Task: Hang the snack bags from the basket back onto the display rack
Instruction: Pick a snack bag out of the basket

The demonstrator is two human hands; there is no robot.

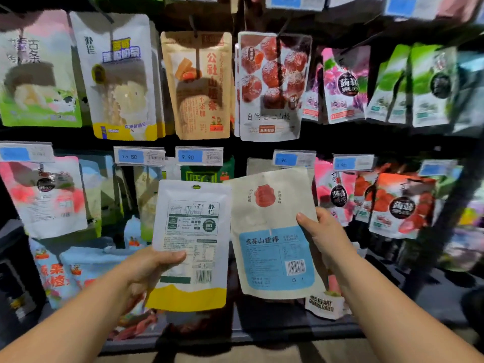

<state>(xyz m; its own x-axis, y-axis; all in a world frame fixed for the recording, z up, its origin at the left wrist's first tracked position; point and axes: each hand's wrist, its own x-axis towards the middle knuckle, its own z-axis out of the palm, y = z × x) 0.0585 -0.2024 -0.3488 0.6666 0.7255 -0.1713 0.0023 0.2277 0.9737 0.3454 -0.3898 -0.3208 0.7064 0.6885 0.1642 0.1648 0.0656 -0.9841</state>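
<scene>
In the head view, the left hand (pixel 146 271) holds a white snack bag with a yellow bottom band (pixel 190 244), its back side with barcode turned to the camera; the thumb presses on the front of the bag at its lower left part and the other fingers are hidden behind it. The right hand (pixel 323 237) holds a beige snack bag with a blue label panel (pixel 275 231), gripping it at its right edge, thumb on the near face and fingers behind. The two bags are upright, side by side, with their inner edges touching or slightly overlapping; which one, I cannot tell. Both are raised in front of the lower row of the display rack (pixel 262 145), just under the blue price tags (pixel 199 155). On the upper row hang other bags, among them a tan hawthorn strip bag (pixel 199 85) and a bag with red fruit balls (pixel 272 85). More pouches lie low at the left side of the rack, under the left forearm.
</scene>
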